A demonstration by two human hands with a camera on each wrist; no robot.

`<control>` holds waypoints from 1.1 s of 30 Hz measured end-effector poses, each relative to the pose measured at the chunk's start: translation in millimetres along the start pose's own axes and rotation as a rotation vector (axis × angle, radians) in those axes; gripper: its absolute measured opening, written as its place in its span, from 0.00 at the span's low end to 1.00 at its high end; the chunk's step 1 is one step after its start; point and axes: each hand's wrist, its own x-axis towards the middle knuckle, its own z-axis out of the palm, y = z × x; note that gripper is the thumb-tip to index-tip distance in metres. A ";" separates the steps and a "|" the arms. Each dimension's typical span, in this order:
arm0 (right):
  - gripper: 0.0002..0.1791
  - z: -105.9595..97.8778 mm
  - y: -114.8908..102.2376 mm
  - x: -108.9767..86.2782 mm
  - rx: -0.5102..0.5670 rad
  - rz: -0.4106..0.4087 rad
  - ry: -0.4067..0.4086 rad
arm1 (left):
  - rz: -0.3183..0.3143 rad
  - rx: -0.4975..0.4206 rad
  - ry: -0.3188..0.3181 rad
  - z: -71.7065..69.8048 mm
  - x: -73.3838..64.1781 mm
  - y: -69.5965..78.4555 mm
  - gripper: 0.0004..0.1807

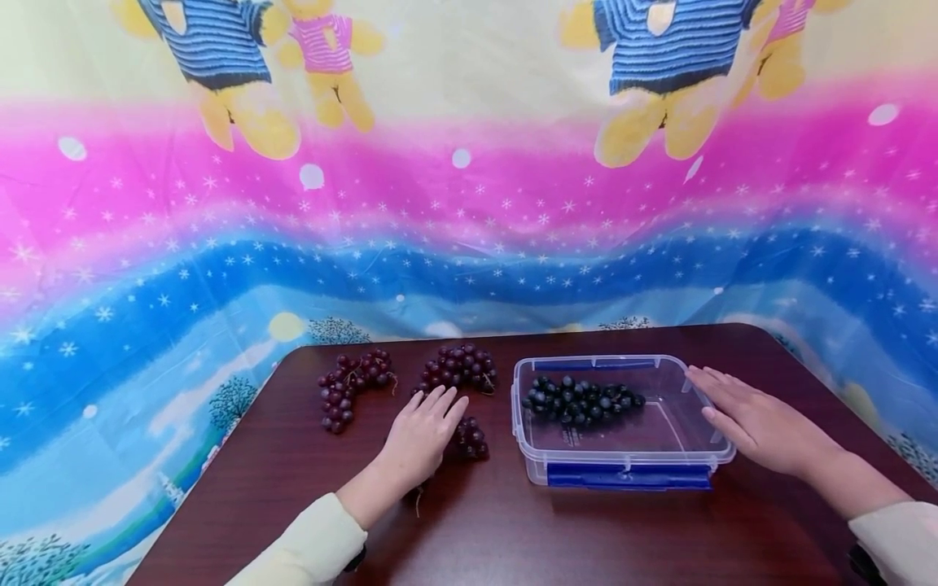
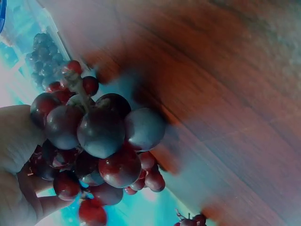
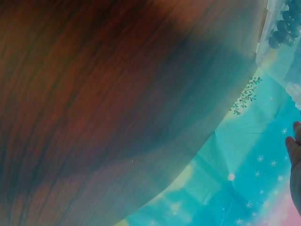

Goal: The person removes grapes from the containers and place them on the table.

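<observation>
My left hand (image 1: 418,443) is over a bunch of red grapes (image 1: 472,439) at the middle of the table, and its back hides much of the bunch. Close up in the left wrist view, the fingers curl round that bunch (image 2: 101,132), whose stem points up. To the right stands a clear plastic container (image 1: 630,456) with blue side clips and no lid on it. A bunch of dark grapes (image 1: 579,400) lies inside, toward its left. With straight fingers, my right hand (image 1: 769,427) rests against the container's right rim; only its fingertips (image 3: 294,150) show in the right wrist view.
Two more bunches of red grapes lie farther back: one at the left (image 1: 344,391) and one just beyond my left hand (image 1: 462,365). The dark wooden table (image 1: 484,537) ends at a printed cloth (image 1: 440,220) hanging behind and beside it.
</observation>
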 end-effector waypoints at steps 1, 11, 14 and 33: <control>0.35 0.1 0.2 0.0 0.000 -0.001 0.000 | -0.002 -0.007 -0.007 0.4 0.4 -0.5 0.32; 0.34 0.9 -0.5 0.8 0.012 0.016 0.010 | -0.041 -0.053 -0.106 3.6 2.7 -5.0 0.32; 0.34 1.0 -0.9 0.7 0.009 0.012 0.008 | -0.057 -0.077 -0.138 4.1 3.9 -6.1 0.31; 0.35 1.1 0.3 -0.3 0.001 0.005 0.009 | -0.133 -0.144 -0.367 0.1 5.5 -4.1 0.37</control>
